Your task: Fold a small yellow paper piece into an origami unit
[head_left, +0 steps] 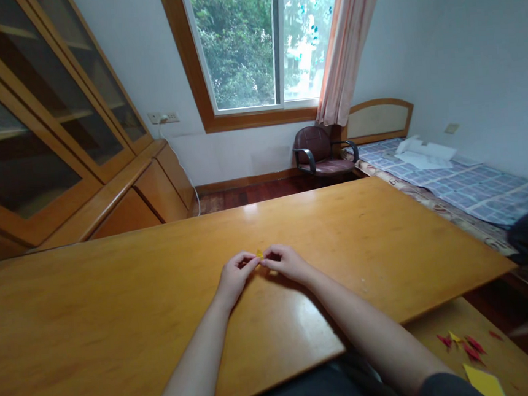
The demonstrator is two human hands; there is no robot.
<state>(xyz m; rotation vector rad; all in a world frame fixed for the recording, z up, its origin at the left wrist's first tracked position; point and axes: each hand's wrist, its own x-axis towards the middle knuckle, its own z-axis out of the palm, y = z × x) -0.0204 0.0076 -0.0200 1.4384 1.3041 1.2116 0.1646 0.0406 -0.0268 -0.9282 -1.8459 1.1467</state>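
Both hands meet over the middle of a wooden table (115,297). My left hand (234,277) and my right hand (286,262) each pinch a tiny yellow piece of paper (260,254) between fingertips. Only a small corner of the paper shows; the rest is hidden by my fingers. Both hands rest on or just above the tabletop.
A lower surface at the bottom right carries red and yellow paper scraps (464,345) and a yellow sheet (484,381). A bed (466,183) runs along the right wall, a chair (322,153) stands under the window, and glass-fronted cabinets (41,137) line the left.
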